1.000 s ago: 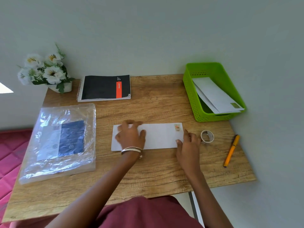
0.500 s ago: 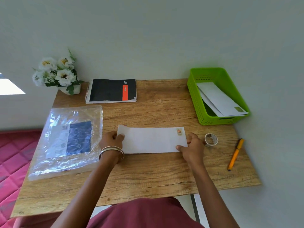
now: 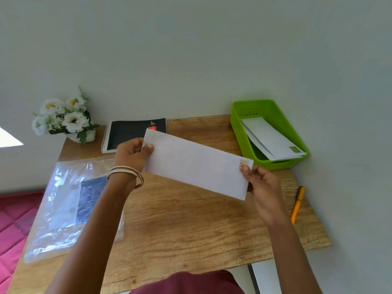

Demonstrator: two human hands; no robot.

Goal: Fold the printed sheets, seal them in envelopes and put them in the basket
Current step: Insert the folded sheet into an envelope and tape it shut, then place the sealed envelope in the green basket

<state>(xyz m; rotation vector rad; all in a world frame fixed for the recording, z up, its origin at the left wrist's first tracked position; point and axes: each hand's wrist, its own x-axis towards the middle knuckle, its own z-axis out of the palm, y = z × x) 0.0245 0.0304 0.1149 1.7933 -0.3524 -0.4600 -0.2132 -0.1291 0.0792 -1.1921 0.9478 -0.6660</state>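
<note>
The envelope was held clear of the table, tilted so that its left end sat higher than its right. The left hand pinched the upper left corner, thumb on the near face and fingers curled behind; the right hand pinched the right short edge just below the stamp, its fingers clamped on the paper. The envelope appeared light, thin and flexible, so a grip at both ends would keep it flat, whereas a one-handed hold would likely let the free end droop. The flap faced away, so its seal could not be confirmed. The green basket stood at the far right corner of the table, close to the wall, already holding white envelopes lying slantwise. Its rim stood raised, so the envelope would have to clear that edge. The pen lay near the right table edge, outside the likely path
</note>
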